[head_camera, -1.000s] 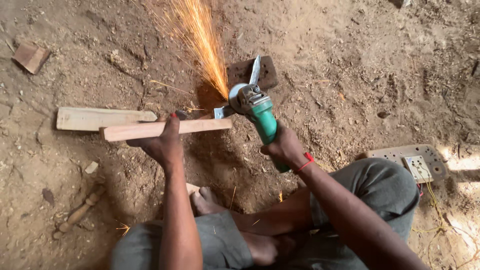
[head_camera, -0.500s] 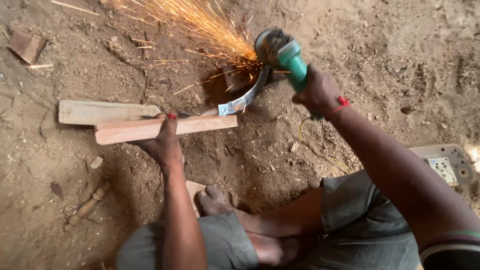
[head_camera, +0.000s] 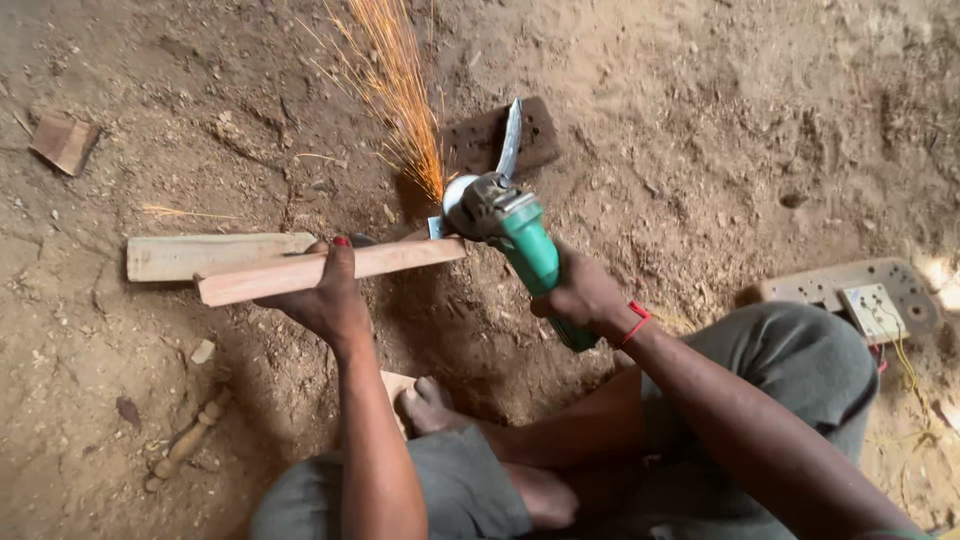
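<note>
Gripping a green angle grinder in a closed right hand, the person grinds what looks like a curved metal blade just beyond it, while the left hand, fingers curled, presses on a wooden strip left of the grinder.

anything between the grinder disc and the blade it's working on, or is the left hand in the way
Nothing visible stands between them: the angle grinder in the right hand meets the curved blade, throwing sparks. The left hand presses the wooden strip, off to the side.
</note>
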